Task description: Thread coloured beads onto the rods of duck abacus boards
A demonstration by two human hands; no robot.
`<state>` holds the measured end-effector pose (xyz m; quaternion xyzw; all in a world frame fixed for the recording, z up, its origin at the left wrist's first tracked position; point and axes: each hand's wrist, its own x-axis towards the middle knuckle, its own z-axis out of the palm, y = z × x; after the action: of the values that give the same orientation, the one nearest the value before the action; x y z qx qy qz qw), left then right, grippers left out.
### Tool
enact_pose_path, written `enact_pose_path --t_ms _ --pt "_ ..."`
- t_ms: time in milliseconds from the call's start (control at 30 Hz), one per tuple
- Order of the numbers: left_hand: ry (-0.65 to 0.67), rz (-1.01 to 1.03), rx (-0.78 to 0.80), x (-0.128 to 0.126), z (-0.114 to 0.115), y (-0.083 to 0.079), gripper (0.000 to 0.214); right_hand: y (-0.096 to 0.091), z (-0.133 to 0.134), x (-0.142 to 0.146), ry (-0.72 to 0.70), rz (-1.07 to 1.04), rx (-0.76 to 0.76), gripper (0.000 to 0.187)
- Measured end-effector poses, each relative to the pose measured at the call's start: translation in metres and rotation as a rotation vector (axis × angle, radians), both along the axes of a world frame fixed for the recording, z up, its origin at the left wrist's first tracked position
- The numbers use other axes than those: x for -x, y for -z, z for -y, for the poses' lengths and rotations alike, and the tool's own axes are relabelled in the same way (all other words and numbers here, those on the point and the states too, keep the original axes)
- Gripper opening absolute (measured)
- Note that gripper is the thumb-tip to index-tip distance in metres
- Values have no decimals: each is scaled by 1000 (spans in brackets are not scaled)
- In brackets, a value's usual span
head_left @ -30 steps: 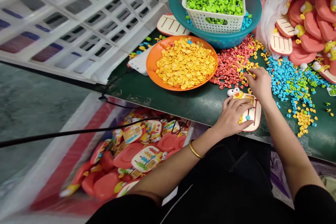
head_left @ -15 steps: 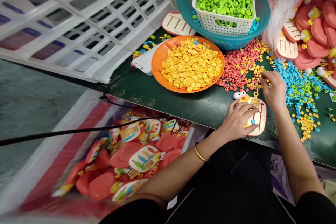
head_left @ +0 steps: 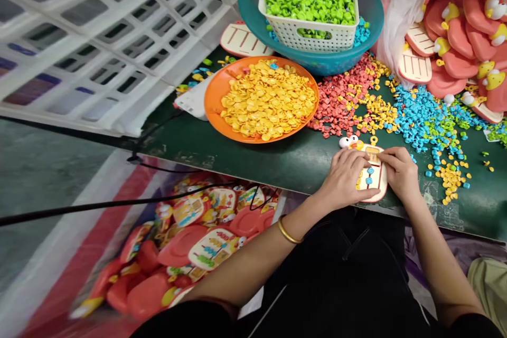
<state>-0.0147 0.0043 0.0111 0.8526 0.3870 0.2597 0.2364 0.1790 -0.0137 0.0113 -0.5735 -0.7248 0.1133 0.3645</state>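
A cream duck-shaped toy abacus [head_left: 371, 168] with blue and yellow beads lies at the near edge of the green table [head_left: 245, 156]. My left hand [head_left: 345, 177] lies curled over its left side, holding it down. My right hand [head_left: 401, 173] is closed at the toy's right edge, fingertips pinched against it; whether a bead sits in them is hidden. Loose red beads [head_left: 341, 100], yellow beads [head_left: 378, 111] and blue beads [head_left: 423, 119] lie in heaps just beyond the toy.
An orange plate [head_left: 216, 111] of yellow pieces, a teal bowl [head_left: 253, 10] holding a white basket [head_left: 304, 37] of green pieces. Red duck toys [head_left: 471, 47] spill from a plastic bag at right. White crate [head_left: 99, 31] at left; finished toys [head_left: 198, 243] in a bag below the table.
My right hand came back from the yellow bead heap to the toy's right edge. My left hand stayed on the toy. The view shifted slightly.
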Motion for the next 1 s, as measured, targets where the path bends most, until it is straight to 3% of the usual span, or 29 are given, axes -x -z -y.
enact_pose_path --t_ms 200,333,400,467,600,733,833,1000 --pt "-35 14 21 -6 -2 2 49 -3 23 11 -32 -71 21 33" --pt "28 9 15 -12 -4 2 62 -4 13 -22 413 38 -19 22" --pt "63 11 -3 -13 -4 1 59 -5 4 -36 505 136 38 19" --pt "74 20 -9 -13 -3 -1 48 -7 -4 -39 433 122 88 19" --pt "110 56 11 -10 0 0 41 -8 -9 -17 248 -99 104 20" --pt "142 56 25 -7 -1 2 53 -2 -2 -5 262 -22 35 23" --pt "106 28 19 -7 -4 3 70 2 10 -2 206 31 73 27" --pt "84 10 -11 -14 -8 3 62 -4 27 0 121 -30 106 31"
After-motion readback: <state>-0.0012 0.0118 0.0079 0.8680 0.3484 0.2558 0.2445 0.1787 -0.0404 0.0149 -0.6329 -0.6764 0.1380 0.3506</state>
